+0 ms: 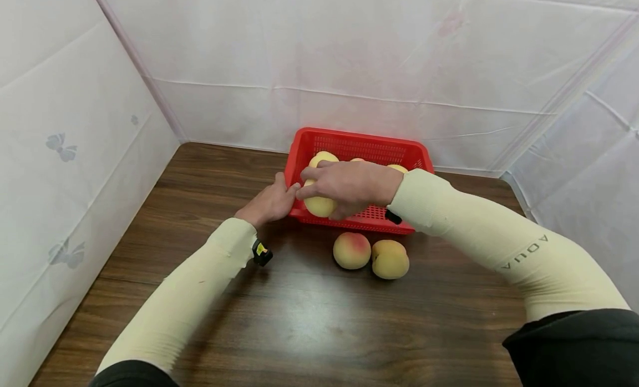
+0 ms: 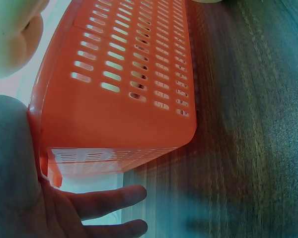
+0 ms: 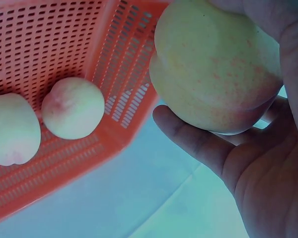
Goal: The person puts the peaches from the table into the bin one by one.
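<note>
While the right hand (image 1: pixel 349 187) curls its fingers and thumb around a pale yellow, pink-blushed round peach (image 1: pixel 319 201), that fruit hangs right over the near left rim of the red slotted plastic basket (image 1: pixel 399 153), just at the corner. From the right wrist view the held peach (image 3: pixel 216 67) fills the palm, its cleft running roughly across the hand, so the stem end seems to face sideways rather than up, though I can't be sure of it. Over on the other side, the left hand (image 1: pixel 269 203) lies against the basket's left end wall; in the left wrist view its fingers (image 2: pixel 107 198) are stretched out straight beside the slotted wall (image 2: pixel 129 79), gripping nothing.

The basket's long axis runs left to right across the dark brown wooden tabletop (image 1: pixel 309 320), tucked close to the white sheeted back wall (image 1: pixel 349 60). Inside it, two more pale peaches (image 3: pixel 72 106) sit side by side on the slotted floor, with bare floor around them. Out front, just beside the basket's near wall, a pink-blushed peach (image 1: pixel 351 250) and a yellower peach (image 1: pixel 390 259) touch each other on the table. Towards the camera the tabletop is wide and open; left and right, white sheeting hems it in.
</note>
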A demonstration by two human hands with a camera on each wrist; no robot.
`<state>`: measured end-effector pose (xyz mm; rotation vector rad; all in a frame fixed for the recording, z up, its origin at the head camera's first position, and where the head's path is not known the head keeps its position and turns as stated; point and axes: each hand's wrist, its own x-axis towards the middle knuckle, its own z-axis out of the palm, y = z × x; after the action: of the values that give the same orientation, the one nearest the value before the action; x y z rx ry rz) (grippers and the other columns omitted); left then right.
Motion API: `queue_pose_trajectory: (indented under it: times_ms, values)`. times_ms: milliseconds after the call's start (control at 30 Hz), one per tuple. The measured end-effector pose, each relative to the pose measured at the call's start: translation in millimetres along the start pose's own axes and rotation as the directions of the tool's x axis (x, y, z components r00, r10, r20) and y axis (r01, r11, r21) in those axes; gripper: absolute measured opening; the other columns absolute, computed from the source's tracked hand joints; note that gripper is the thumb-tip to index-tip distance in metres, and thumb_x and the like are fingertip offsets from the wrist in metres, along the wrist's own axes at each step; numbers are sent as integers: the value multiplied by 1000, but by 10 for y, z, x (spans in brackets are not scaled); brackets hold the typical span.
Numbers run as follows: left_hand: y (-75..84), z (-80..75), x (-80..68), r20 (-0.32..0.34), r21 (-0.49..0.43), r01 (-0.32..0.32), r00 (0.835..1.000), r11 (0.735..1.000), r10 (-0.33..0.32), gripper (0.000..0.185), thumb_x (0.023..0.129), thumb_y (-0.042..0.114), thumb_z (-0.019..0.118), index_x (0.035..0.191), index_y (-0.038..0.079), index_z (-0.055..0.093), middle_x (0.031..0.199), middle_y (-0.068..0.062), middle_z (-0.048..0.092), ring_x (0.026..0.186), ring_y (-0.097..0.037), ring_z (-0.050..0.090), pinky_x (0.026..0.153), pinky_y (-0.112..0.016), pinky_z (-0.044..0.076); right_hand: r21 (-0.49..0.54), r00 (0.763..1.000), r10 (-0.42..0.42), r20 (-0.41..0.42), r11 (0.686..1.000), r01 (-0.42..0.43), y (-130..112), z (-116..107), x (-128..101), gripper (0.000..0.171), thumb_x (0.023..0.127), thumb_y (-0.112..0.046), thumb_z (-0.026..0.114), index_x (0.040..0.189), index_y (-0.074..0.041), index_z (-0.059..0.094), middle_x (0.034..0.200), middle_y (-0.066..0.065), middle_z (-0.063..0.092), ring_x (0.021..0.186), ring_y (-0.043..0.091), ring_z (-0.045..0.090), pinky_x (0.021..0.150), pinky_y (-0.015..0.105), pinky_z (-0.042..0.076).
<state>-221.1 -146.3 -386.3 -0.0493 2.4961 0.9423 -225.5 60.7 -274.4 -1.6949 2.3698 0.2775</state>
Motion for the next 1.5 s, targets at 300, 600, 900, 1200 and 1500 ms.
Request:
queue_pose_trajectory:
  times_ms: [300,600,900,1200,1500]
  values:
    - [14,9,-15,4,-16,15,1000,1000,-15,52,110,46,38,145,9,25,111,-14,57,93,-27,60,81,-39,49,54,998,61,11,997,-61,169,-11,46,74,83,-22,87,150,-30,55,129,5,57,117,25,56,96,35,56]
    - [27,16,-33,10,-43,16,1000,999,-15,53,111,44,38,147,9,24,115,-14,58,96,-27,59,82,-40,48,108,990,138,26,984,-141,328,-51,70,67,83,-23,87,144,-26,59,139,6,55,121,28,56,100,40,55]
    - [32,11,-47,10,-40,28,1000,999,-28,52,110,45,39,146,9,24,116,-14,58,97,-27,59,83,-40,48,132,991,132,11,982,-132,421,-27,110,60,83,-20,87,138,-24,63,130,7,58,117,28,58,99,41,55]
    - [31,21,-57,8,-44,18,1000,999,-18,50,111,44,39,145,10,25,115,-13,58,97,-27,60,83,-39,48,149,991,136,19,979,-137,436,50,180,62,83,-22,87,140,-23,63,131,6,59,117,27,58,99,40,55]
    - [31,18,-71,14,-41,27,1000,999,-26,51,110,44,40,145,10,25,113,-14,58,94,-26,60,80,-38,48,150,991,128,34,980,-132,424,128,242,62,85,-22,86,142,-22,62,131,5,59,116,25,60,100,39,55]
